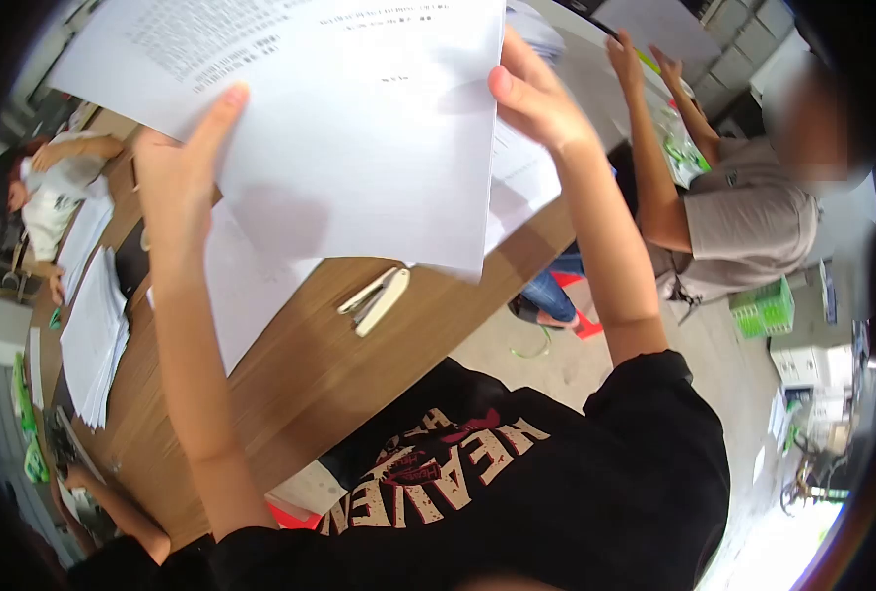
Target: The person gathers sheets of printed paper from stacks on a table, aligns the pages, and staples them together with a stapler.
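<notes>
Printed sheets of paper (pixel 379 167) are held up above the table, text on the top side. My left hand (pixel 184 172) grips their left edge, its thumb lying on top and its fingers hidden underneath. At the right edge, my right hand (pixel 544 103) pinches the sheets between thumb and fingers. How many sheets I hold cannot be made out. Below them a white stapler (pixel 377 303) rests on the wooden table (pixel 438 315). Loose paper (pixel 241 300) lies beside my left forearm, and another printed sheet (pixel 526 177) lies by my right wrist.
A stack of paper (pixel 95 340) lies on the left part of the table. A person in white (pixel 64 197) sits beyond it. On the right, another person (pixel 748 231) holds up a sheet (pixel 659 34). A green basket (pixel 765 307) is behind that person.
</notes>
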A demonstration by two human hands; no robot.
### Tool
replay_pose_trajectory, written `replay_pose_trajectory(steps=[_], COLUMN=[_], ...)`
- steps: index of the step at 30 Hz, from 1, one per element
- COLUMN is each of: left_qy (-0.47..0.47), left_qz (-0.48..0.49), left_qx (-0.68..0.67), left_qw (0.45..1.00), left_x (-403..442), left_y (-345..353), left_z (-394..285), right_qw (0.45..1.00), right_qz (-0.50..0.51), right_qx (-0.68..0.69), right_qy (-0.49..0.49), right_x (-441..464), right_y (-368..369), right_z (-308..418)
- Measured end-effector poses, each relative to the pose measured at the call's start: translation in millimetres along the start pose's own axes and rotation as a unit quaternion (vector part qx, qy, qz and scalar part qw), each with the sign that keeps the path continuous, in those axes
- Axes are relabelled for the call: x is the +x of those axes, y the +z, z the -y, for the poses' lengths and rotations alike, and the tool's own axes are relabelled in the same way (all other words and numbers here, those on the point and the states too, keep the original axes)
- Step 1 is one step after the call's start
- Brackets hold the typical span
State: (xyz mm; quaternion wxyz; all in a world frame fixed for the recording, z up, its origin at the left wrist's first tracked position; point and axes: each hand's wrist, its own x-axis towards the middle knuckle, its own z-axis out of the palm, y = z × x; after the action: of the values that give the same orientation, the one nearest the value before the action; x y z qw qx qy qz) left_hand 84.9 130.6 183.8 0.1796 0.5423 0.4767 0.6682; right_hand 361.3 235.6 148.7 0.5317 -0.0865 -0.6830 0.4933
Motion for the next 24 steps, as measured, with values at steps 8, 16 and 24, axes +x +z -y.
replay_pose_trajectory(steps=[8, 16, 24], left_qy=[-0.098, -0.084, -0.101], left_qz=[-0.044, -0.159, -0.183], left_qx=[0.112, 0.068, 0.073], left_qw=[0.988, 0.981, 0.975], left_x=[-71, -195, -227], left_y=[-104, -162, -157], left_z=[-47, -53, -45], right_qw=[0.986, 0.959, 0.955], right_qz=[0.086, 0.185, 0.216], right_qx=[0.070, 0.163, 0.109], right_qy=[0.127, 0.143, 0.173], right_x=[10, -56, -72], right_y=[113, 205, 227], right_z=[-12, -19, -11])
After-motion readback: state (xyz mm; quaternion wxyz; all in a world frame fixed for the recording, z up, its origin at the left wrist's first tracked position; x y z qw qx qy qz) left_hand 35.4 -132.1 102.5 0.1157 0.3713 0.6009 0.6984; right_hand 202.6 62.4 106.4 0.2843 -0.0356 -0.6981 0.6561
